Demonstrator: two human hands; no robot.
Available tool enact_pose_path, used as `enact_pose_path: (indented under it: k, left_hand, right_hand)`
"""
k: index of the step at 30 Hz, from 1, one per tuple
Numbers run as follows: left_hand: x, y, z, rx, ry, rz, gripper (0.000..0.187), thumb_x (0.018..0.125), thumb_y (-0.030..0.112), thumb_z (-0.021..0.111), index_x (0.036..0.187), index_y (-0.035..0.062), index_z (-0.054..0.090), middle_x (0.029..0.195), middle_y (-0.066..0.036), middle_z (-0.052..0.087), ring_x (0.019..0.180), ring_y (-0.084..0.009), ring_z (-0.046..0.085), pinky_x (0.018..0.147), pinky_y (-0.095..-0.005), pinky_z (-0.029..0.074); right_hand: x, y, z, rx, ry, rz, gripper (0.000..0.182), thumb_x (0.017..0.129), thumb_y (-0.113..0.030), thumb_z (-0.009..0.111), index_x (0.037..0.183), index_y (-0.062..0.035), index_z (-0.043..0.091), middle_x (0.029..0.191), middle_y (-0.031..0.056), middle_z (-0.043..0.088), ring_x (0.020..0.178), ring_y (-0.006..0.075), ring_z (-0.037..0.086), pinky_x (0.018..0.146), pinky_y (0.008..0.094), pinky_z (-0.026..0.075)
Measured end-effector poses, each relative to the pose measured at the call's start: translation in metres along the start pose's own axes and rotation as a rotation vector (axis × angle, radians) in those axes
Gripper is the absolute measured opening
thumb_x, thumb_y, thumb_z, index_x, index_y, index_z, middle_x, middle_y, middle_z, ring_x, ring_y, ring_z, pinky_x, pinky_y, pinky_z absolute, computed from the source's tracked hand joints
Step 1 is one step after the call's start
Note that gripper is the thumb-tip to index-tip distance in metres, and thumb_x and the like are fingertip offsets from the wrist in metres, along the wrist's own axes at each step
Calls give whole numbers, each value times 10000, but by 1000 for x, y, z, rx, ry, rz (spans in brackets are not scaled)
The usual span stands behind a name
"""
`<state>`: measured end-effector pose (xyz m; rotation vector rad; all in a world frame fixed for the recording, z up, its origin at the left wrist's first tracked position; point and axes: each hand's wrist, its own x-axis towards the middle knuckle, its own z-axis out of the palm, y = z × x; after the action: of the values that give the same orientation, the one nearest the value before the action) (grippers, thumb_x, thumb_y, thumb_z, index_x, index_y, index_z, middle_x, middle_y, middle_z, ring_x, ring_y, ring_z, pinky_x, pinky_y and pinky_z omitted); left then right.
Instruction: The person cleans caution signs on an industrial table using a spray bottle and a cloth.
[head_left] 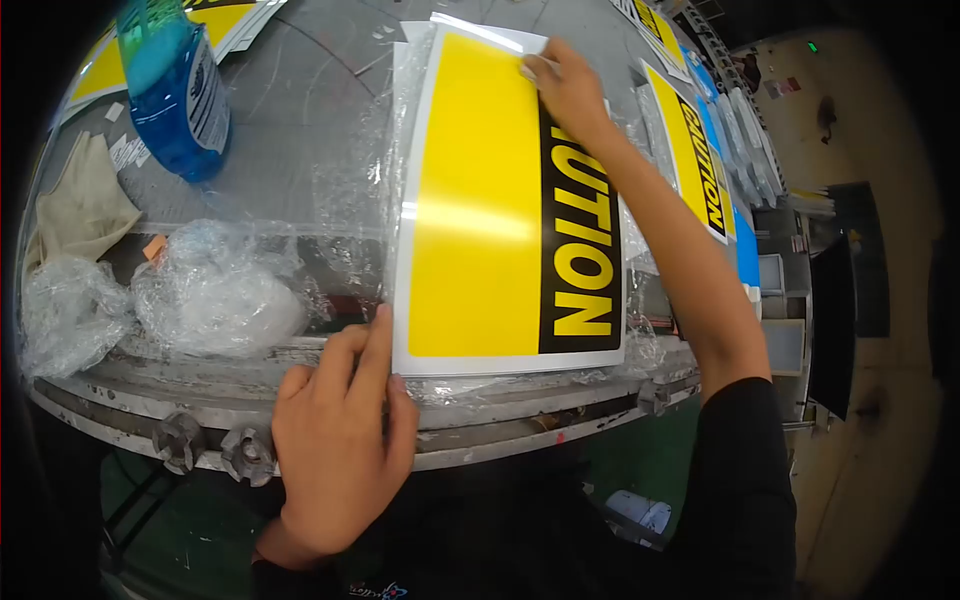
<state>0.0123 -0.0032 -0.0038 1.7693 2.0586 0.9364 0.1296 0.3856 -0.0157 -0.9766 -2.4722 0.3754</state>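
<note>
A yellow caution sign [475, 200] with a white border and a black lettered band lies on clear plastic wrap in front of me. My left hand [345, 430] rests at its near left corner, fingers stretched out along the edge, not wrapped round anything. Across the sign reaches my right arm. My right hand [570, 90] is at the far right part of the sign, its fingers pinched together over the surface. A small pale bit shows at the fingertips; I cannot make out what it is. The hand and forearm cover part of the black band.
On the left stand a blue liquid bottle [185, 110], a beige cloth [85, 200] and crumpled clear plastic [215, 295]. More caution signs lie at the right [690, 150] and far left [100, 65]. A metal rail [330, 380] with knobs runs along the table's near edge.
</note>
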Motion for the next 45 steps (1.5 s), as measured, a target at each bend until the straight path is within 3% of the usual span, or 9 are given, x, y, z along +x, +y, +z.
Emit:
enact_pose_path:
  k: [3,7,12,17,19,24,29,39,45]
  left_hand:
    - [0,0,0,7,-11,-10,560,844,56,657,1388,-49,574,1119,-144,630,835,-279,642,755,-379,433]
    - [1,0,-2,4,-54,-23,571,843,60,653,1397,-50,567,1153,-159,631,875,-282,651,765,-374,435]
    - [0,-1,-1,8,-56,-20,571,846,58,642,1402,-45,565,1164,-169,631,882,-278,648,758,-370,432]
    - [0,5,-1,15,-76,-74,568,849,45,627,1410,-22,568,1156,-171,642,919,-330,637,786,-402,442]
    - [0,8,-1,13,-75,-104,566,850,36,620,1411,-12,572,1153,-175,647,946,-358,634,803,-421,450]
    - [1,8,-3,-3,-73,-110,553,845,34,623,1393,-20,580,1133,-175,647,940,-363,630,800,-423,451]
    - [1,2,-1,16,-32,-27,563,833,52,644,1383,-46,573,1142,-170,637,907,-313,647,771,-400,435]
    - [-1,5,-3,-40,-22,-56,543,834,44,634,1370,-31,592,1125,-158,651,877,-349,629,769,-426,450]
    - [-1,2,0,7,35,20,517,835,68,671,1330,-65,608,1085,-133,632,774,-267,633,722,-386,428]
  right_hand:
    - [-81,-55,12,35,-27,-343,119,925,-101,629,996,-29,567,952,164,599,966,375,604,868,449,498]
    - [-203,-111,-36,165,-337,-393,257,802,-1,718,1032,-68,627,922,149,588,894,358,615,791,440,506]
    - [-167,-12,-71,-143,-178,-262,196,897,-45,700,1053,11,595,929,203,589,876,387,619,749,437,490]
    - [-24,32,-22,-150,66,-68,244,970,-219,647,1092,-8,619,986,219,640,949,437,620,840,502,500]
    - [-2,22,7,-249,197,-290,244,969,-227,634,1100,-23,610,986,215,646,951,426,620,832,517,498]
    - [-104,-82,-8,74,-164,-262,167,917,-163,652,1011,-37,596,962,189,605,989,379,602,869,483,477]
    - [-189,-100,-55,203,-452,-430,298,823,-156,818,1032,-32,646,897,129,579,832,329,603,702,440,474]
    - [52,-19,19,46,-63,-79,298,962,-279,684,972,-5,567,958,234,653,911,406,627,815,433,493]
    - [58,-43,37,89,4,-108,281,954,-278,692,986,-15,599,990,236,665,964,450,622,835,500,489]
